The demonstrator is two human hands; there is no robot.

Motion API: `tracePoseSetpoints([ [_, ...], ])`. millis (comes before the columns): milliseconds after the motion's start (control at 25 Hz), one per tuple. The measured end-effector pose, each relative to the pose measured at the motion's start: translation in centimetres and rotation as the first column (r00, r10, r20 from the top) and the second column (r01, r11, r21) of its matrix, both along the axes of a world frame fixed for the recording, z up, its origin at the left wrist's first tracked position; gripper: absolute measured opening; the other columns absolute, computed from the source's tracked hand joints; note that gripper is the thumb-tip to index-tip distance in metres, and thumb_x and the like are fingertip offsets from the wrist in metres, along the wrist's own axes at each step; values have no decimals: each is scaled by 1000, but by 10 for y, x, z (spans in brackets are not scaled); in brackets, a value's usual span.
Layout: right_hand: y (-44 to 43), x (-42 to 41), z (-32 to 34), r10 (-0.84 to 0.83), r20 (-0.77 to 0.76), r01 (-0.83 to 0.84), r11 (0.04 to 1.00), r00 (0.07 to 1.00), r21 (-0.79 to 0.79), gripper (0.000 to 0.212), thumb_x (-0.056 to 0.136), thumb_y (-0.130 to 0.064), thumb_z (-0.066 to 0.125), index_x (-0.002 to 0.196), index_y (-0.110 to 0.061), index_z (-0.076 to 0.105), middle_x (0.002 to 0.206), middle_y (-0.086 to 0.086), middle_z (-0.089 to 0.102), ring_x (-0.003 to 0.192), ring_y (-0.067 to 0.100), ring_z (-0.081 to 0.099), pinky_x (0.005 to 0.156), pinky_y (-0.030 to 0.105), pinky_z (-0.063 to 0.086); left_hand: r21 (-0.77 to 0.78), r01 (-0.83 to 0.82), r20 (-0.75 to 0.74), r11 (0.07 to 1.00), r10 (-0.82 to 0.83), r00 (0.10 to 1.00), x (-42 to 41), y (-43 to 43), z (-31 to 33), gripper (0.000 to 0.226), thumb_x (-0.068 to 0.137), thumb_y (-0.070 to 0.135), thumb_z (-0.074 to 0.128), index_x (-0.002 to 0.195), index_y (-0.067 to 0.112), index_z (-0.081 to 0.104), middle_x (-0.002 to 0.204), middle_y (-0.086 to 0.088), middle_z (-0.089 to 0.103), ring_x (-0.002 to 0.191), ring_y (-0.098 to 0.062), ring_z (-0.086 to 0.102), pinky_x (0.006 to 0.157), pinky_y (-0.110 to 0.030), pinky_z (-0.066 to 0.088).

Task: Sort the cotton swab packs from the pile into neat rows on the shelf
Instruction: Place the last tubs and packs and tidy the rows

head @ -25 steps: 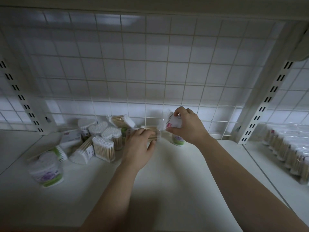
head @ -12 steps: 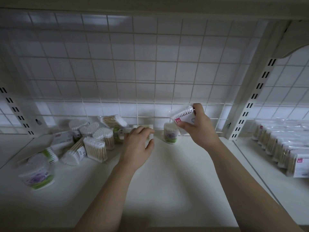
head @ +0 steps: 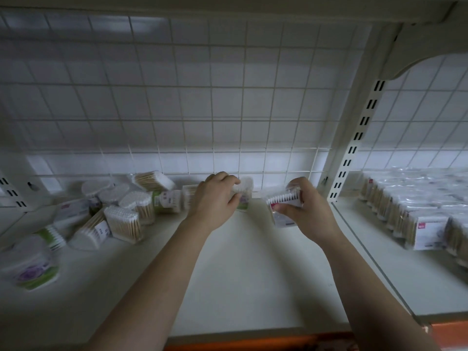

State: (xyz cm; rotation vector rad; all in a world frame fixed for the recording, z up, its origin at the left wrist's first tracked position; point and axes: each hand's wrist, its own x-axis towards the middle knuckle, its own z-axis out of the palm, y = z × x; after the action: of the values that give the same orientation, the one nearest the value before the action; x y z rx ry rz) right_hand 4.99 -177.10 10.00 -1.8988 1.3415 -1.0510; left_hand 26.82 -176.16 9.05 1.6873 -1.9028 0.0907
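A jumbled pile of cotton swab packs (head: pixel 121 219) covers the back left of the white shelf (head: pixel 253 279). My left hand (head: pixel 215 201) curls around a round swab tub with a green and purple label (head: pixel 244 196) standing near the wire back panel. My right hand (head: pixel 304 211) holds a clear rectangular swab pack with a red label (head: pixel 283 201) just above the shelf, to the right of the tub.
A wire grid panel (head: pixel 202 110) closes off the back. A slotted upright post (head: pixel 354 138) divides this bay from the right one, where neat rows of swab packs (head: pixel 415 214) stand. A round tub (head: pixel 30 267) lies at the front left.
My right hand has lowered the rectangular pack toward the shelf, further right. My left hand has moved right from the flat pack and taken hold of the round tub.
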Motion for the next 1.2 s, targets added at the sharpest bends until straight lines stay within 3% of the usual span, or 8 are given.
tracePoseSetpoints([
  [80,3,-8,-2,-13,-18,13,1000,1000,-1,36,74,-20,79,96,-20,51,84,17,58,60,14,43,46,18,35,43,34,2,999,-34,999,-9,-8,-4,36,89,27,59,122,13,59,122,-4,57,113,-26,50,94,-39,43],
  [280,12,-26,-5,-32,-75,33,999,997,21,34,71,-20,81,95,-20,57,84,-7,60,64,1,52,52,7,38,90,1,-57,996,4,998,-18,-20,-9,39,83,31,67,115,14,53,118,-5,51,109,-25,48,87,-36,44],
  [520,13,-40,-11,-60,-71,59,998,996,-22,29,68,-20,82,81,-21,57,80,3,61,63,13,49,54,13,37,80,-3,-105,997,12,994,-21,-20,-12,37,79,23,70,108,12,50,108,-9,48,97,-30,52,79,-35,42],
  [760,15,-48,-8,-106,-55,103,994,993,-44,25,78,-22,75,102,-26,69,79,-16,64,65,-6,52,59,9,39,33,-9,-89,999,12,996,-33,-5,-1,54,80,28,67,126,8,50,117,-11,48,105,-30,52,84,-35,42],
  [840,18,-52,-4,-99,-41,97,994,994,-44,20,78,-18,74,97,-24,69,73,-16,63,64,-5,52,59,13,42,32,-12,-72,999,14,997,-39,1,3,56,82,32,65,129,5,50,118,-9,47,107,-27,52,85,-33,42],
  [1000,27,-70,4,-122,-17,120,989,992,-89,21,77,-16,74,82,-32,63,70,-13,60,66,6,52,67,35,52,52,33,-77,998,-29,997,-57,13,9,53,82,39,61,121,4,56,114,-6,46,103,-25,53,82,-31,44],
  [1080,27,-85,7,-147,-60,138,982,987,-132,17,78,-16,74,90,-26,66,81,-13,61,75,10,56,71,27,49,38,61,-109,997,-56,992,-69,17,11,56,76,42,55,115,2,58,110,-6,47,99,-25,54,83,-31,45],
  [1200,26,-109,14,-183,-179,147,969,967,-196,22,79,-16,72,101,-16,67,95,-4,63,83,12,54,64,13,35,15,92,-124,996,-89,988,-92,23,13,57,74,41,52,117,5,59,108,-3,46,98,-22,53,84,-31,45],
])
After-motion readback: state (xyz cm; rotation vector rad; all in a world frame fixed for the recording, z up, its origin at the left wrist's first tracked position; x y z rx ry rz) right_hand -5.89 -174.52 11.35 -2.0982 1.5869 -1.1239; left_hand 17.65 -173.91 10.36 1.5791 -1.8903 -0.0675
